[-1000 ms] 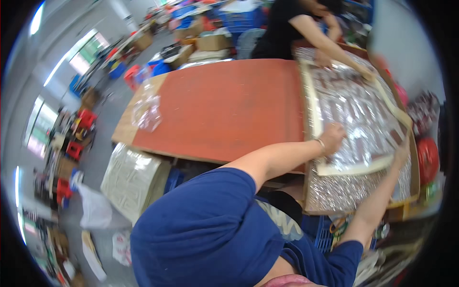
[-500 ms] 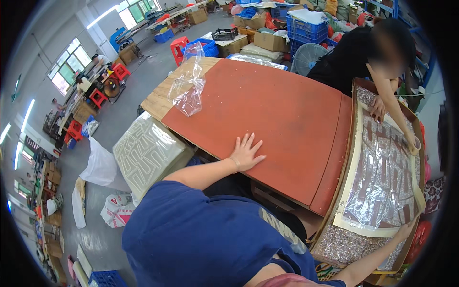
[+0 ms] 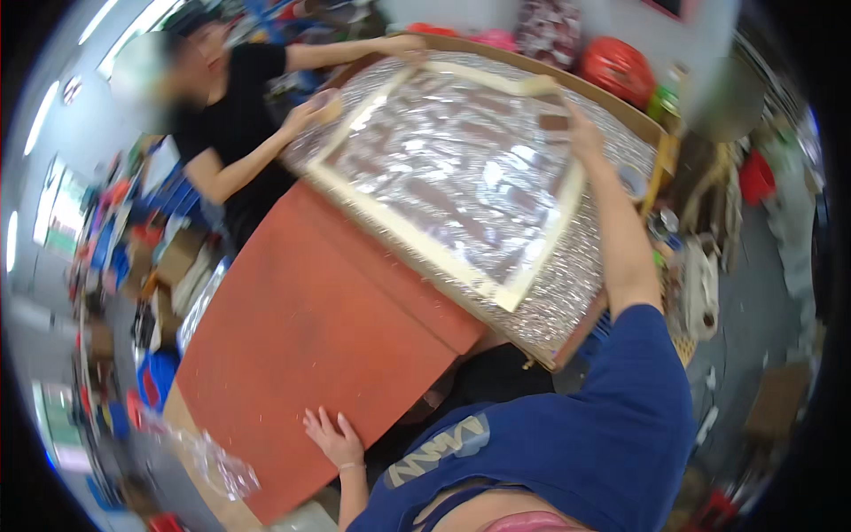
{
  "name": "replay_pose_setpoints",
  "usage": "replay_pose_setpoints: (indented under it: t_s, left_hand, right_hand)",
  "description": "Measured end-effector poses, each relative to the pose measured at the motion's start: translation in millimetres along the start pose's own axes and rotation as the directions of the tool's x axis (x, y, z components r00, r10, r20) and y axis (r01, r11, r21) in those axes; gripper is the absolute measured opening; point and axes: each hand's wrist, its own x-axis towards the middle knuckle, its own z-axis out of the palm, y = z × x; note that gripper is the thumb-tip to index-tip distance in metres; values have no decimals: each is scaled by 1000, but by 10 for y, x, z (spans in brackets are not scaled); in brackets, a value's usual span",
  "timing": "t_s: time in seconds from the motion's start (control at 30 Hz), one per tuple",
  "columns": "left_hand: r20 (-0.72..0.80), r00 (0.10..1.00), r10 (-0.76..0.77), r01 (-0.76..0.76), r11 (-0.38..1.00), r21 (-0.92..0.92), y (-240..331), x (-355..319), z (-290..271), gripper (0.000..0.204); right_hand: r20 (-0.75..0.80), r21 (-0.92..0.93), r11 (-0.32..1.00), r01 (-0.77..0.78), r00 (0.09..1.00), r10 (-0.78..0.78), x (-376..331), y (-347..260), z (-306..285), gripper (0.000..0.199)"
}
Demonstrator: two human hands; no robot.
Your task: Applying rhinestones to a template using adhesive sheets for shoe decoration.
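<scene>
"What's on the left?"
"Upper left, another person's hand (image 3: 304, 117) has what looks like a tape roll (image 3: 330, 105). Lower left, the left hand (image 3: 335, 438) lies flat, fingers wide, on the red board (image 3: 310, 328)."
"And the clear sheet (image 3: 443, 177)?"
"Top middle, on a shiny bed (image 3: 558, 300). Pale tape (image 3: 507, 293) already lines its bottom sides."
"What's left?"
"Maybe the upper right corner. It looks bumpy. The right hand (image 3: 584, 133) is there; I can't tell if it's pinching."

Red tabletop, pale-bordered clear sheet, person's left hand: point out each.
Red tabletop (image 3: 315, 341), head view: middle of its bare top.
Clear sheet (image 3: 461, 177), head view: middle of its face.
Left hand (image 3: 335, 441), head view: back.
</scene>
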Motion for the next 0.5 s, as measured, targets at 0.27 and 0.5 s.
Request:
replay_pose_setpoints:
  t_s: [0.27,0.5]
  left_hand:
    - [60,998,-11,12,1000,-6,116,134,102,46]
    - [21,974,-228,228,974,7,492,453,399,46]
  right_hand:
    - [272,510,725,-464,886,375,-44,545,-91,40]
    - [120,97,938,-333,939,322,-100,731,-159,31]
